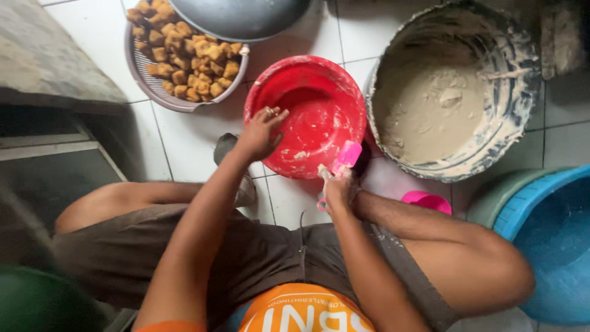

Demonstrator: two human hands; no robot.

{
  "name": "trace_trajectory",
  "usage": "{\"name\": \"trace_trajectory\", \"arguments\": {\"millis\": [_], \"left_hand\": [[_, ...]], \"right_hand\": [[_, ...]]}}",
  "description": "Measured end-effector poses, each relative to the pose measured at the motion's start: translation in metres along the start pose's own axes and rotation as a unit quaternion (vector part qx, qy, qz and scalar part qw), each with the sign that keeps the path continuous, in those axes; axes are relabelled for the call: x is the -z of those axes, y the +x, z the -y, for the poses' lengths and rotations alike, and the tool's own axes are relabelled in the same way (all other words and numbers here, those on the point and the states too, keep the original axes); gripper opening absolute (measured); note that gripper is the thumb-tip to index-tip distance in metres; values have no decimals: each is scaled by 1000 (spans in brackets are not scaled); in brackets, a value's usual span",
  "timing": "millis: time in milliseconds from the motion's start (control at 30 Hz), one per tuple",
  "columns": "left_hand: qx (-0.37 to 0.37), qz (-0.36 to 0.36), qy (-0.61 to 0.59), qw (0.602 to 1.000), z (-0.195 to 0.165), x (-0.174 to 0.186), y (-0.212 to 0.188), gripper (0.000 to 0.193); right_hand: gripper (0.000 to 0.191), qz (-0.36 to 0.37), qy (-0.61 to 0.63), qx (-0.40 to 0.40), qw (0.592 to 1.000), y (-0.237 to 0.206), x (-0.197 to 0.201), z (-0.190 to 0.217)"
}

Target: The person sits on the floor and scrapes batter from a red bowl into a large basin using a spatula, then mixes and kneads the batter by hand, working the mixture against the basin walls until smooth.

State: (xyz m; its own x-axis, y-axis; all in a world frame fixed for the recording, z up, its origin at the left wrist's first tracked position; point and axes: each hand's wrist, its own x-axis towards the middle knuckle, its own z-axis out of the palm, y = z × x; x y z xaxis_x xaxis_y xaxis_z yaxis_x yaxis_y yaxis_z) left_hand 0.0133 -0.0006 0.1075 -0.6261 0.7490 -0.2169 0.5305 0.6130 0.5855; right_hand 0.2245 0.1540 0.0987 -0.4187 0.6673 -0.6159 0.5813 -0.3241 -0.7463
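Left hand (261,132) grips the near-left rim of the red bowl (313,107), fingers curled over the edge. Right hand (338,187) closed around a pink spatula (346,157), blade touching the bowl's near rim. Bowl sits tilted on the tiled floor (184,135), between the tofu basket (178,61) and the batter tub (452,92). Blue basin (547,246) at right.

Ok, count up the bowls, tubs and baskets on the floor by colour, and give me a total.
Red: 1, the red bowl gripped at its rim by the left hand
Grey: 2, the batter tub and the dark pan
Mauve: 1, the basket of fried cubes
Blue: 1, the blue basin
Total: 5
The right hand holds a pink scraper.
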Motion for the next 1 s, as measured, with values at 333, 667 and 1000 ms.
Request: {"name": "trace_trajectory", "arguments": {"millis": [333, 667, 1000], "left_hand": [[-41, 286, 245, 925, -20, -25, -44, 101], [5, 445, 58, 894, -45, 71, -19, 79], [-202, 61, -692, 691, -68, 169, -27, 101]], "right_hand": [[31, -54, -54, -19, 997, 26, -3, -25], [16, -30, 215, -90, 972, 16, 26, -15], [40, -112, 332, 96, 932, -132, 238, 145]]}}
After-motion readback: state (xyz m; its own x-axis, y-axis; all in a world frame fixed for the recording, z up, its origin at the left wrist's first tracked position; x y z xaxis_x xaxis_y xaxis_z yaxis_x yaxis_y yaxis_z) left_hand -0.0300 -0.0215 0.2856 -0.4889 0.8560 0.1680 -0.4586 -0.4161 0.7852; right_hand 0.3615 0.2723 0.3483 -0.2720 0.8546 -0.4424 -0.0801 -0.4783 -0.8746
